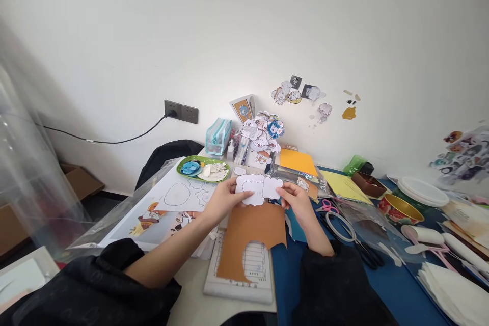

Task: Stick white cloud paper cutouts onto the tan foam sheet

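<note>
Over the middle of the desk, my left hand (224, 199) pinches a white cloud-edged paper cutout (250, 186) with a drawn outline on it. My right hand (299, 205) grips a smaller white paper cutout (272, 187) between thumb and fingers. The two cutouts sit side by side and appear to overlap at their inner edges. Just below them lies a brown paper sheet (263, 221) with a curved piece cut out of its lower side. Beneath that sheet is a printed pad (260, 271), partly covered.
A green tray (181, 167) of blue and white scraps stands at the back left, above drawing sheets (177, 196). Scissors with pink handles (327, 207), a ring-shaped tool (340, 226) and a gold bowl (399, 207) lie right. A teal pouch (217, 136) stands by the wall.
</note>
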The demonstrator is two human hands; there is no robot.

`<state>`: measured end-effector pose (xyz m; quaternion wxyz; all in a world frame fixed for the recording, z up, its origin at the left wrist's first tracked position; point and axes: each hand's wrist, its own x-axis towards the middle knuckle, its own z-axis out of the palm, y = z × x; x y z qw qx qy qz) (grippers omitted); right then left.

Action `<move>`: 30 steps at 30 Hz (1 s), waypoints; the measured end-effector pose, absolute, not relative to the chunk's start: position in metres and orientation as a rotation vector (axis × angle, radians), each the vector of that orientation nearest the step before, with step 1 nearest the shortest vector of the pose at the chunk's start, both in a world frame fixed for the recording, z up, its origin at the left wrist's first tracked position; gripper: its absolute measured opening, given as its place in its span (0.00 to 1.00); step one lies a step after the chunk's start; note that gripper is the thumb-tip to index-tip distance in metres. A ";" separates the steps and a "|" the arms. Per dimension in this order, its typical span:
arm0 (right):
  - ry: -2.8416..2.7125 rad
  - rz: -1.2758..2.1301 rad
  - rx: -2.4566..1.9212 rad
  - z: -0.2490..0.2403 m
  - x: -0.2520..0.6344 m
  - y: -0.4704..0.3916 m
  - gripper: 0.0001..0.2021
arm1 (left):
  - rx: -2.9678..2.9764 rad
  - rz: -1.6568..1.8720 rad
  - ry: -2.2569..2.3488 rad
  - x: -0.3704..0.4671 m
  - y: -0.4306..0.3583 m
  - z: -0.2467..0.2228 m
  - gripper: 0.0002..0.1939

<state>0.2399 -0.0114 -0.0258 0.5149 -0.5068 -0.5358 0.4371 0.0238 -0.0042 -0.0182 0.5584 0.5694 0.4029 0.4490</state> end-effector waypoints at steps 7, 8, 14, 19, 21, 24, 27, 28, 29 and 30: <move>-1.342 1.150 -1.179 -0.027 0.237 -0.014 0.17 | 1.332 1.130 0.991 0.024 -0.003 -0.019 0.22; -1.371 1.182 -1.170 -0.026 0.235 -0.015 0.16 | 1.337 1.138 1.002 0.024 -0.003 -0.019 0.21; -1.533 1.193 -1.119 -0.025 0.219 -0.021 0.13 | 1.352 1.146 1.035 0.025 -0.006 -0.019 0.21; -1.507 1.120 -1.156 -0.024 0.217 -0.021 0.13 | 1.307 1.153 0.969 0.027 -0.005 -0.022 0.20; -1.501 1.101 -1.164 -0.024 0.218 -0.020 0.14 | 1.299 1.155 0.953 0.028 -0.005 -0.023 0.20; -1.500 1.126 -1.173 -0.026 0.218 -0.020 0.12 | 1.309 1.146 0.933 0.028 -0.005 -0.024 0.20; -1.481 1.130 -1.184 -0.028 0.218 -0.020 0.12 | 1.312 1.134 0.895 0.029 -0.006 -0.023 0.19; -1.466 1.120 -1.189 -0.029 0.218 -0.019 0.13 | 1.303 1.126 0.887 0.029 -0.007 -0.022 0.19; -1.446 1.105 -1.195 -0.029 0.218 -0.019 0.13 | 1.291 1.117 0.883 0.029 -0.008 -0.021 0.18; -1.424 1.088 -1.201 -0.030 0.219 -0.019 0.13 | 1.280 1.106 0.881 0.029 -0.009 -0.019 0.19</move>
